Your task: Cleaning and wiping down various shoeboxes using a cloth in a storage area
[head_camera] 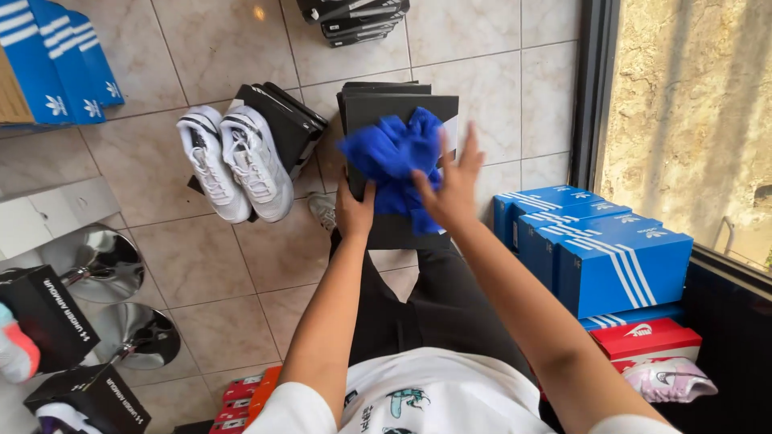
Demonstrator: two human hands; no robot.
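Two hands are working over one black box (pixel 398 120), which is resting on the person's lap above a stack of like boxes on the floor.

- Left hand (pixel 355 210): gripping the box's near edge, steadying it.
- Right hand (pixel 453 186): fingers spread loose, pressing against a blue cloth (pixel 394 157) bunched on the lid.
- White sneakers (pixel 233 161): one pair, sitting on an open black box just beside, left.
- Blue striped boxes (pixel 599 249): stacked along the floor's right edge by the window, above a red box (pixel 643 339).
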